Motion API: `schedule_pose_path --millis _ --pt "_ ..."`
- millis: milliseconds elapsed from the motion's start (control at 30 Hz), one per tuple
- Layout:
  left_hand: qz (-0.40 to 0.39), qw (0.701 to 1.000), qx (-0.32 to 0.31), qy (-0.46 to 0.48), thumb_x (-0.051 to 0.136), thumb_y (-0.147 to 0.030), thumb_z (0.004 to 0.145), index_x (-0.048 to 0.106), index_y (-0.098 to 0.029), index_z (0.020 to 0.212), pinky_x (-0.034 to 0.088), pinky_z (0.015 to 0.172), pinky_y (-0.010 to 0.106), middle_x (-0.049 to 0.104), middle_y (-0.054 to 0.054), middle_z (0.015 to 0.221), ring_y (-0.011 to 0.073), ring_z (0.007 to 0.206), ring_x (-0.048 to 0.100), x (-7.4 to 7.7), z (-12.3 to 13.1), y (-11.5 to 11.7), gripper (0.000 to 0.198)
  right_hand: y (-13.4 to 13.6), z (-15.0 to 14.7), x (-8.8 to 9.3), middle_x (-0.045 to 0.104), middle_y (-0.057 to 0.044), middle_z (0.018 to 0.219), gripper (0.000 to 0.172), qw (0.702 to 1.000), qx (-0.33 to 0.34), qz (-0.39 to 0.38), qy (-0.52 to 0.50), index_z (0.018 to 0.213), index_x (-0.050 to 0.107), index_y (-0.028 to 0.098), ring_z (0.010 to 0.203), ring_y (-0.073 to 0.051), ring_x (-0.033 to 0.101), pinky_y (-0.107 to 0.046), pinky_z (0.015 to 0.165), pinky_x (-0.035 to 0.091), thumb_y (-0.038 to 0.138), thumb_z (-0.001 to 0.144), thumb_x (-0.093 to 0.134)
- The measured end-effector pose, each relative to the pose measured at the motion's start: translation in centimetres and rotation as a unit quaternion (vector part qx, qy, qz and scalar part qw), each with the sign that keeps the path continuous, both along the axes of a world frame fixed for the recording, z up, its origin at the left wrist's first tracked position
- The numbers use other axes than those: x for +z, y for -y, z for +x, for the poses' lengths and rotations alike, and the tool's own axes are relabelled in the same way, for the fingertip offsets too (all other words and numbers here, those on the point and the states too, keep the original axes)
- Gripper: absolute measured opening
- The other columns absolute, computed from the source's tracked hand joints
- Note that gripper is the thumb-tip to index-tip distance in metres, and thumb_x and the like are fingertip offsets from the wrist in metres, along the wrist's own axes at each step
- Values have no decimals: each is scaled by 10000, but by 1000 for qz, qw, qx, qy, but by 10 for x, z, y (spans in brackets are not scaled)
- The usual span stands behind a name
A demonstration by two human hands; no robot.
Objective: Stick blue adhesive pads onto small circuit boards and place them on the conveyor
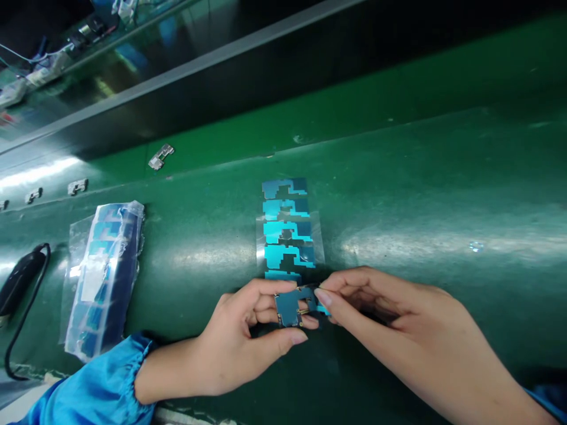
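A small dark circuit board (289, 308) with gold contacts is held by its edges in the fingers of my left hand (248, 336). A dark blue layer covers most of its upper face. At the board's right end, the thumb and forefinger of my right hand (381, 319) are pinched on a bright blue piece of film (323, 309). How much of the film touches the board is hidden by my fingers. Just beyond my hands lies a sheet of blue cut-out stickers (280, 232) on clear backing, its near end partly covered by the board and fingers.
A plastic-wrapped stack of blue sticker sheets (104, 277) lies to the left, near a black device with a cable (22, 283). Several metal-coloured boards, one of them a small board (161, 157), lie along the back of the green bench mat (420, 195). A dark ledge (212, 100) runs behind.
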State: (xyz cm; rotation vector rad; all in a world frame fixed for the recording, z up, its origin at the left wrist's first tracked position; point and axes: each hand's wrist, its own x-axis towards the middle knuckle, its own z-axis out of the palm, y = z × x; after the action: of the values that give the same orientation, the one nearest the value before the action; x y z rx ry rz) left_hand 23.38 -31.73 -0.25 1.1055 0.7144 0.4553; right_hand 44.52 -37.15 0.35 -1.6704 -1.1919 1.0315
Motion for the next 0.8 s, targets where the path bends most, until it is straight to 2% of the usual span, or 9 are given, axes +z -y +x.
schedule_pose_path --millis 267,567,667,800 --pt "22 1000 -11 4 787 -91 934 610 -187 1330 662 948 235 813 104 1212 178 1093 808 0 -1 -1 445 2 3 -1 743 37 661 190 1000 4 -12 -6 775 757 285 527 -169 704 -258 508 522 381 924 688" --pt "65 997 -21 17 752 -87 960 586 -196 1361 630 1005 240 794 97 1245 163 1108 801 2 -2 -2 447 3 -1 -5 750 58 687 185 1000 5 -5 -4 791 752 288 561 -151 715 -250 547 524 390 932 689" --pt "61 998 -34 11 666 -169 1044 590 -190 1369 629 1000 258 798 110 1250 168 1125 795 5 -4 -4 335 1 -2 -4 748 60 678 186 1000 10 2 -17 787 751 289 548 -146 711 -242 545 529 378 936 685" --pt "89 994 -36 -59 516 -268 1129 626 -181 1335 638 962 286 828 97 1168 175 1064 809 8 -6 -5 249 2 -1 -1 745 50 673 176 1000 15 11 -10 786 753 287 554 -157 714 -240 526 530 359 933 690"
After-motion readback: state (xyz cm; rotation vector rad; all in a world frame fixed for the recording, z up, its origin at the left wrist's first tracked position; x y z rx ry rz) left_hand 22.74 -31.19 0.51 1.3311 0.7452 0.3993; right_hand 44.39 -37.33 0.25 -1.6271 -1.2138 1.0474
